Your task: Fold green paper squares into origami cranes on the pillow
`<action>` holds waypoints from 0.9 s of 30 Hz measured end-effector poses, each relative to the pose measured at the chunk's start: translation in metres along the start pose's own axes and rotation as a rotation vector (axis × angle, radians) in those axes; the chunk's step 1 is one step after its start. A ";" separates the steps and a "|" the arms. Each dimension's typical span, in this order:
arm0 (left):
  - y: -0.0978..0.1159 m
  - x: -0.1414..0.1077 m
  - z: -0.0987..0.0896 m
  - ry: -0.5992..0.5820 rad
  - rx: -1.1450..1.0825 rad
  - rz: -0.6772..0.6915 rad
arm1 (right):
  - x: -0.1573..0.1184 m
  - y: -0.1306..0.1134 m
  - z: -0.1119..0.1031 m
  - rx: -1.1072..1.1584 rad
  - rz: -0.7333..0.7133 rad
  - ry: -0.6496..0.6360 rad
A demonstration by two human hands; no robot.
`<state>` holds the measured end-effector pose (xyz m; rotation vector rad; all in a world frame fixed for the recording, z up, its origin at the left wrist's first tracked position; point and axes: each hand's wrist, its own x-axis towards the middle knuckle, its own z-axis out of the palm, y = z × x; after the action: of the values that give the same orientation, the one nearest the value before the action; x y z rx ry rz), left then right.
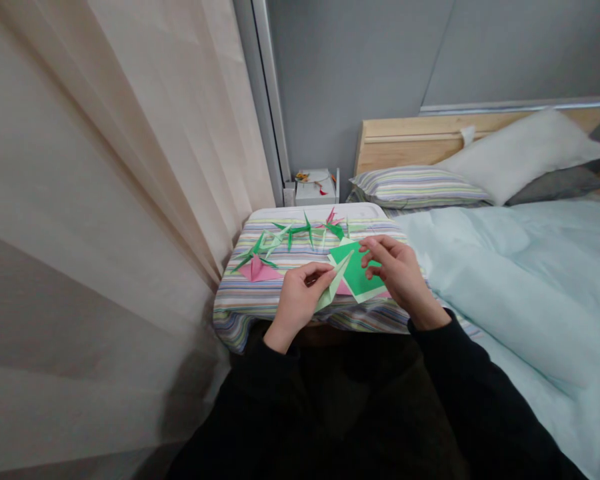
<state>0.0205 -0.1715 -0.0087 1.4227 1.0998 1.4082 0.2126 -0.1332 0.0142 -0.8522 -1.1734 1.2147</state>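
Pinched between the thumb and fingers of my left hand (pixel 304 293) is a light green folded origami paper (pixel 337 280), narrowing to a point at its upper right. My right hand (pixel 393 267) hovers over a stack of square paper, its fingers apart and curved, with nothing visible in them. On top of that stack lies a dark green sheet (pixel 363 275), with pale green and pink edges showing beneath. Folded paper cranes in green, light green and pink stand along the back and left of the table. A pink folded piece (pixel 257 269) sits at the front left.
A striped cloth (pixel 253 300) covers the small table. The beige curtain (pixel 180 133) hangs close on the left. To the right is a bed with a pale blue quilt (pixel 510 280). Behind the table stands a small white cabinet (pixel 314 193) with little items on it.
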 end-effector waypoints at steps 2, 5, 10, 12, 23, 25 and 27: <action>0.004 0.001 0.002 0.006 0.000 0.019 | -0.008 0.002 0.006 -0.073 0.069 -0.195; 0.010 0.000 0.007 0.032 -0.030 0.002 | -0.017 0.004 0.015 -0.115 0.101 -0.299; 0.012 0.000 0.007 0.053 -0.099 0.011 | -0.020 -0.004 0.018 -0.170 0.098 -0.308; 0.012 0.000 0.006 0.036 -0.115 -0.006 | -0.019 -0.007 0.017 -0.186 0.094 -0.315; 0.013 0.001 0.005 0.008 -0.125 -0.079 | -0.016 -0.003 0.015 -0.145 0.100 -0.315; 0.012 0.002 0.005 0.022 -0.120 -0.072 | -0.018 -0.002 0.018 -0.121 0.099 -0.259; 0.012 0.001 0.007 0.033 -0.117 -0.063 | -0.020 -0.002 0.021 -0.102 0.105 -0.202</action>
<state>0.0277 -0.1738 0.0034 1.2756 1.0564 1.4316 0.1932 -0.1547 0.0167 -0.8917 -1.3775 1.3603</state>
